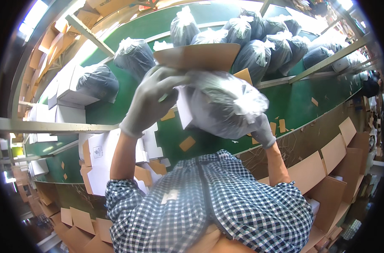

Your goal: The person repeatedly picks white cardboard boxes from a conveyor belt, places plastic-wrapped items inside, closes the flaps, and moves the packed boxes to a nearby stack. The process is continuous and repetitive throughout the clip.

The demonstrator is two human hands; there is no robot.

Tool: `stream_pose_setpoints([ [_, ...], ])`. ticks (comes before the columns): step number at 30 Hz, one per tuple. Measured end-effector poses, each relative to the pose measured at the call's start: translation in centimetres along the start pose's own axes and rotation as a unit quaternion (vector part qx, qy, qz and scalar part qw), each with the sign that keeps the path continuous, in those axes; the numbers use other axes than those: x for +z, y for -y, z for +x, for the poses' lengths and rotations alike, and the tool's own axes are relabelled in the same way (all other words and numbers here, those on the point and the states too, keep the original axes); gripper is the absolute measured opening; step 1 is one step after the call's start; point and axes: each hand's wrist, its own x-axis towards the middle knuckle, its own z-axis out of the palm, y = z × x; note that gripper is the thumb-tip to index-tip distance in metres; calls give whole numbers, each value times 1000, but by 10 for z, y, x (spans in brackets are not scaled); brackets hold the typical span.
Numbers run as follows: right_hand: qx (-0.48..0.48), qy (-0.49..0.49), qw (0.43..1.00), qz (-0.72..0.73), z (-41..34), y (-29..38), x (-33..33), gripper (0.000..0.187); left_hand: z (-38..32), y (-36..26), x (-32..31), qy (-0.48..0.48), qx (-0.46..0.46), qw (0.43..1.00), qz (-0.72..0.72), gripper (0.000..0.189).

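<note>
My left hand (155, 98), in a grey knit glove, grips the edge of an open cardboard box, its brown lid (196, 57) raised and a white side panel (184, 107) below. Against the box is a knotted clear plastic bag (222, 110) with dark contents, partly blurred. My right hand (264, 132), gloved too, holds the bag's lower right side; its fingertips are hidden behind the bag. Both are above a green conveyor belt (171, 151). Flattened white cartons (105, 155) are stacked below my left forearm.
Several similar knotted bags (252, 60) stand on the far green belt beyond a metal rail. Another bag (98, 82) leans in a white box (71, 88) at left. Open brown cartons (328, 189) line the right side; others (81, 227) sit lower left. Cardboard scraps (187, 144) litter the belt.
</note>
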Motion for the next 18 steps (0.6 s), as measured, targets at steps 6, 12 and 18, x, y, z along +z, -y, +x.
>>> stream_pose_setpoints([
  [6, 50, 0, 999, 9, 1, -17, -3, 37, -33, 3, 20, 88, -52, 994, -37, 113],
  [12, 54, 1, 994, 92, 15, -6, -3, 29, -35, -9, 69, 15, -90, 996, 22, 89],
  [18, 32, 2, 996, 85, 17, -3, -7, 28, -32, 3, 67, 75, -57, 993, 73, 99],
])
